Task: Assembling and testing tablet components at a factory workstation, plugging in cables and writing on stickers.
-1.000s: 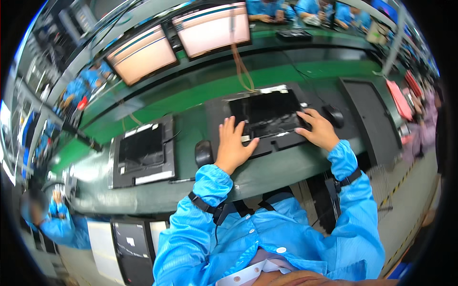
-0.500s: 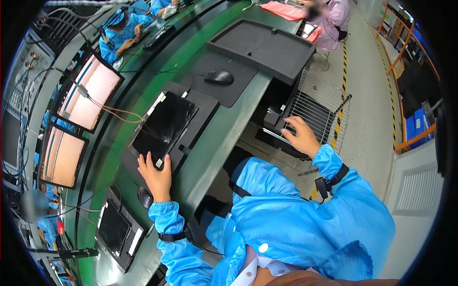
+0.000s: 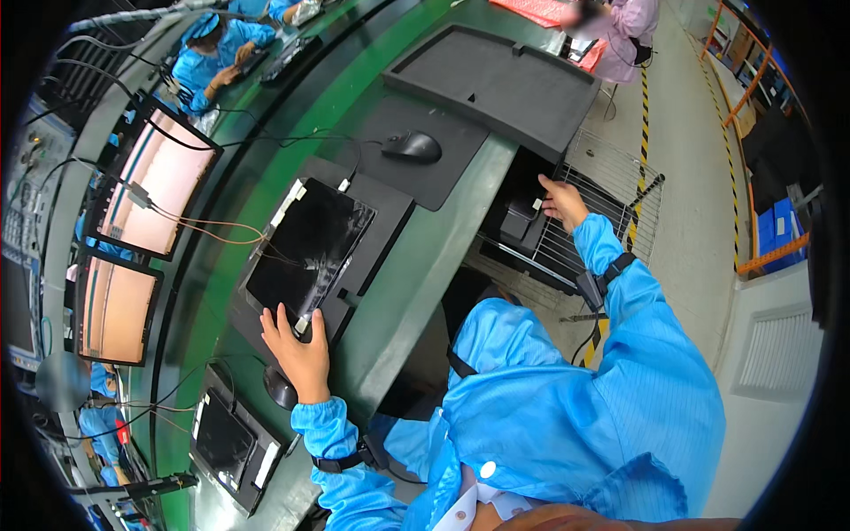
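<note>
My left hand (image 3: pixel 301 358) rests with spread fingers at the near-left corner of a flat black screen panel (image 3: pixel 312 239), beside a small white tab. The panel lies in a black holder (image 3: pixel 382 217) on the green bench, with a cable running to its edge. Beyond the bench's right edge, my right hand (image 3: pixel 565 203) has its fingers curled at a small dark glossy device (image 3: pixel 524 207) with a white tag, above a wire rack (image 3: pixel 611 181). Whatever those fingers grip is too small to make out.
A black mouse (image 3: pixel 412 147) sits on a dark mat near a large black tray (image 3: pixel 496 75). Another mouse (image 3: pixel 280 388) and a second panel in a holder (image 3: pixel 223 438) are at the lower left. Two lit monitors (image 3: pixel 158 186) stand left; co-workers sit at the far side.
My right hand has moved away from me, and its spread fingers have curled in at the dark device. My left hand stays at the panel's corner. The view has shifted slightly.
</note>
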`<action>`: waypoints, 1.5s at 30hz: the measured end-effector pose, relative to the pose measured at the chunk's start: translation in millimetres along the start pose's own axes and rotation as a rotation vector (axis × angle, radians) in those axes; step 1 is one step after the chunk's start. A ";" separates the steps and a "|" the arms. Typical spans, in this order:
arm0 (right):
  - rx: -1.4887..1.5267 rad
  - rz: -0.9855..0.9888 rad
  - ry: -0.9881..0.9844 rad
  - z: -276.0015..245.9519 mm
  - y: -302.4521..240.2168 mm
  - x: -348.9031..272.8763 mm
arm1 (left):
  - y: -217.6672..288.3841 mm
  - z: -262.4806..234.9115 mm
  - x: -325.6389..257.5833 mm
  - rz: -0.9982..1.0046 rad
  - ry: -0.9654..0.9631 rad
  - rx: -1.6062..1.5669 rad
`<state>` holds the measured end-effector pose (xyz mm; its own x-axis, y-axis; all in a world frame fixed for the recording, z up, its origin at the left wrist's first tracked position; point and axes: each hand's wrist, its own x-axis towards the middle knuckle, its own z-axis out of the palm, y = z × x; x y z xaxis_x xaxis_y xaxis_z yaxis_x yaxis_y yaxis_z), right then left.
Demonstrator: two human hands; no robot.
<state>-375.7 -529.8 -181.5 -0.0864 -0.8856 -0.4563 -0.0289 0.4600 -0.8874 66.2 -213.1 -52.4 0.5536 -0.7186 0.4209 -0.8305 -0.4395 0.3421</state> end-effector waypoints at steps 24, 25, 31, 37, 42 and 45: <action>0.380 0.295 0.106 -108.6 -71.3 -137.4 | -9.2 -39.5 19.9 -0.131 -0.362 -0.191; 0.346 0.315 0.079 -129.8 -97.1 -170.9 | 12.8 -40.3 32.8 -0.087 -0.377 -0.203; -0.337 0.140 0.459 -255.8 18.9 -238.0 | 120.3 -13.0 76.7 0.000 -0.980 -0.627; -0.486 0.167 0.732 -301.3 18.8 -309.2 | 254.5 89.9 119.6 -0.744 -1.379 -1.114; -0.246 0.264 0.794 -306.7 27.8 -375.1 | 372.7 156.4 116.2 -1.121 -1.471 -1.116; -0.435 0.198 0.884 -288.9 41.3 -418.1 | 375.6 205.9 96.8 -0.811 -1.551 -1.144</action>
<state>-628.5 -122.2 -8.5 -0.8324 -0.5069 -0.2238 -0.2800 0.7333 -0.6196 -204.6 -558.7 -56.2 -0.3104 -0.6025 -0.7353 0.2541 -0.7979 0.5466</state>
